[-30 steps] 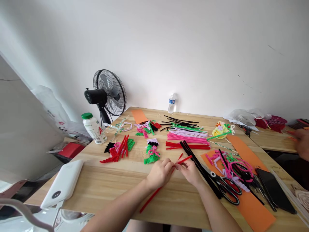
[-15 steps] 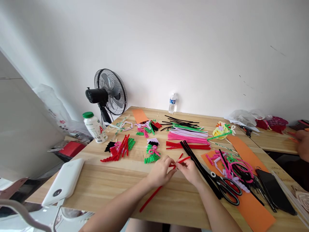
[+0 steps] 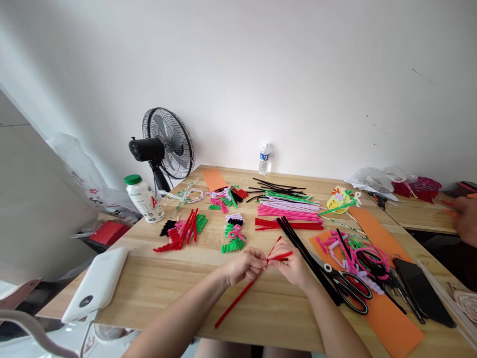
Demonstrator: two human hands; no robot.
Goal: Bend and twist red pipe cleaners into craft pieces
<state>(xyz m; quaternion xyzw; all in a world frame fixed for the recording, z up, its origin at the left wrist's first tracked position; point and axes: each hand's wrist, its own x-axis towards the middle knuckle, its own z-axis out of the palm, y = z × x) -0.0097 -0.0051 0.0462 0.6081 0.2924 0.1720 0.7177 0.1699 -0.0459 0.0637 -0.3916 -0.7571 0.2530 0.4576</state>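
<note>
Red pipe cleaners [image 3: 235,304] cross between my fingertips above the front of the table. My left hand [image 3: 244,265] pinches them near the crossing, fingers curled. On the other side my right hand [image 3: 292,266] grips them between thumb and fingers, with short red ends sticking up and to the right. One long red end slants down toward the table's front edge. Just beyond my hands lies a green, black and lilac coiled piece with a pink bow [image 3: 234,233]. A bundle of black pipe cleaners [image 3: 307,258] runs beside my right hand.
Scissors [image 3: 352,288], a phone [image 3: 425,293] and orange sheets [image 3: 391,323] lie to the right. Rows of coloured pipe cleaners [image 3: 288,211] are farther back. A white bottle [image 3: 144,200], power bank [image 3: 96,286] and fan [image 3: 167,144] stand left. Another person's hand [image 3: 467,219] shows far right.
My left hand has turned and its fingers have curled in closer at the crossing of the red pipe cleaners. The right hand's fingers have closed in around the upper ends.
</note>
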